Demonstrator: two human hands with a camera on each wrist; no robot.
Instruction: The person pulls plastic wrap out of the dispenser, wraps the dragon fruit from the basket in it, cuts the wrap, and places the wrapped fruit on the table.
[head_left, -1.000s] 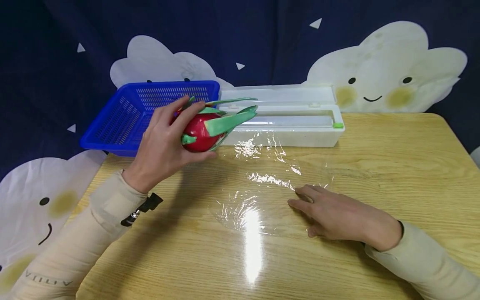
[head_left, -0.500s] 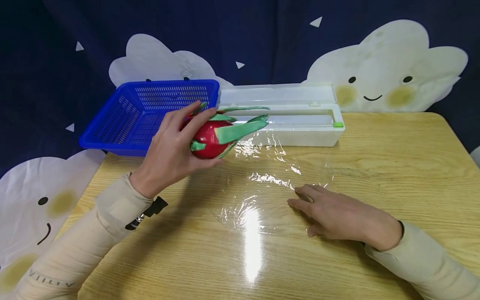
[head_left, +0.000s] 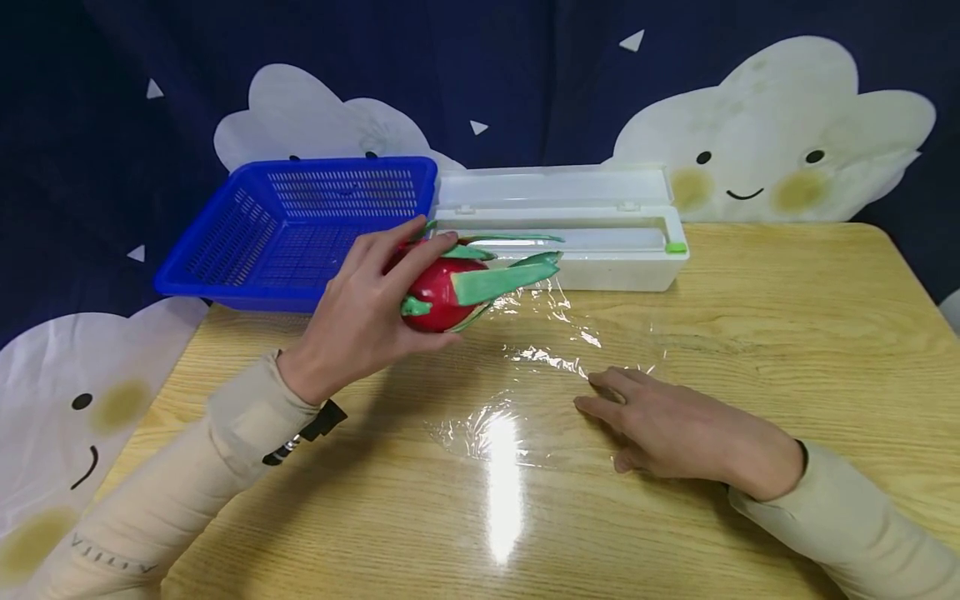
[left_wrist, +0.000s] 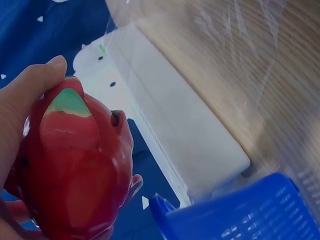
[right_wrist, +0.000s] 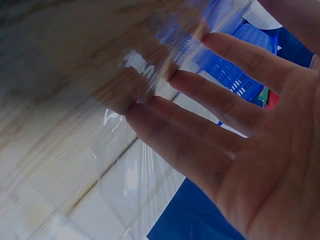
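Right hand point(head_left: 678, 429) is lying flat, fingers straight, on plastic wrap point(head_left: 525, 375) spread across the table point(head_left: 787, 317). Left hand point(head_left: 360, 321) is gripping a dragon fruit point(head_left: 442, 287) above the wrap's far edge. Behind: blue basket point(head_left: 247, 242) holding nothing, white wrap dispenser point(head_left: 600, 250) lying open.

Table point(head_left: 787, 333): light wood, glossy top, glare patch near centre. On it: sheet of clear cling film point(head_left: 525, 392), spread flat at centre, wrinkled, far edge running to the dispenser. White cling-film dispenser box point(head_left: 600, 250), far centre, lid open. Blue plastic basket point(head_left: 300, 233), far left, just beside the box, partly overhanging table's left-far edge.
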